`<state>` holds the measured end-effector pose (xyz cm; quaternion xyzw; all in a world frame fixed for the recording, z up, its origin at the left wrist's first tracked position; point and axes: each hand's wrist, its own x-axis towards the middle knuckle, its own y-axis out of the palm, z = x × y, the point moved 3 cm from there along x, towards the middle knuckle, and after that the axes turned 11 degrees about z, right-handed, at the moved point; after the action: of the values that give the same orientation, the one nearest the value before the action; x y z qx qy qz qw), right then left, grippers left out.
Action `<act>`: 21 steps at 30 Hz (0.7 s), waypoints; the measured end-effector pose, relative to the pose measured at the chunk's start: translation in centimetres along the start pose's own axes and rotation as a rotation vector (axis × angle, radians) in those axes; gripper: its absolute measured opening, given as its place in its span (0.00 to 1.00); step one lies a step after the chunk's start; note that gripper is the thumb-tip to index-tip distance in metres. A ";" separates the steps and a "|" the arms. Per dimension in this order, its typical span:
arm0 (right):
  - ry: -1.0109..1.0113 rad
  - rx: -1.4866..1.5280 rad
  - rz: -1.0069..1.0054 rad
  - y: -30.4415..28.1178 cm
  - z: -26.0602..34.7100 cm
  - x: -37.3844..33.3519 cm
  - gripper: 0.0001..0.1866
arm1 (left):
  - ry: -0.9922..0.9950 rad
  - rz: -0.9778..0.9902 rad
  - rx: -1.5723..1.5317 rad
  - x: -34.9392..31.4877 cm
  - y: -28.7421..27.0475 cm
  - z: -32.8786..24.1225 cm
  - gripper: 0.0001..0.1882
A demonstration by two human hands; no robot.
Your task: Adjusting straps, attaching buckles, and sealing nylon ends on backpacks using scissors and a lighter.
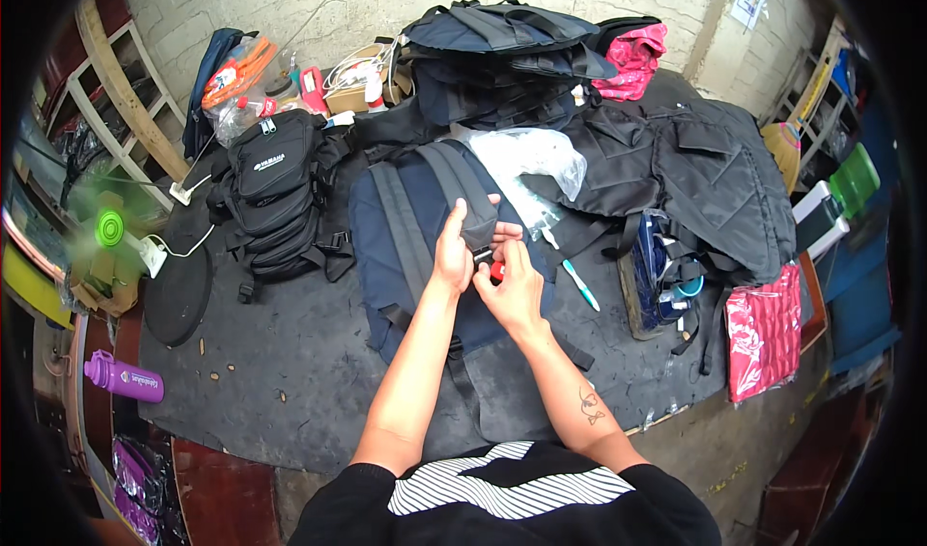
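Observation:
A navy backpack with grey padded shoulder straps lies in front of me on the dark table. My left hand grips one grey shoulder strap near its lower end, thumb on top and fingers folded beneath it. Close against it, my right hand is closed around a small red lighter, mostly hidden by the fingers; its metal end points at the strap. Loose black webbing trails from the bag's near side.
A black bag sits left, a purple bottle at the left edge. Stacked navy bags stand at the back. A clear plastic bag, a teal-and-white pen, a black bag and a pink package lie right.

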<state>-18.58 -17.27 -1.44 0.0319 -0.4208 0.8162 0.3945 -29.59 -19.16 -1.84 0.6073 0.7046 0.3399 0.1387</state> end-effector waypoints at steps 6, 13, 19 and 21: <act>0.011 0.065 -0.105 -0.1 -0.1 0.0 0.14 | 0.005 0.005 0.020 -0.1 0.0 0.4 0.32; 0.009 0.053 -0.102 -0.2 -0.2 0.3 0.14 | 0.027 -0.005 -0.041 0.0 0.5 0.2 0.31; -0.009 0.059 -0.123 -0.3 -0.6 0.2 0.14 | 0.021 -0.022 -0.046 0.2 0.7 0.2 0.32; -0.017 0.069 -0.122 -0.3 -0.4 0.1 0.14 | 0.023 -0.022 -0.050 0.2 0.4 0.2 0.32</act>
<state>-18.37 -16.83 -1.42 0.0780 -0.3928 0.8044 0.4388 -29.19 -18.90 -1.67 0.5920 0.7040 0.3628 0.1494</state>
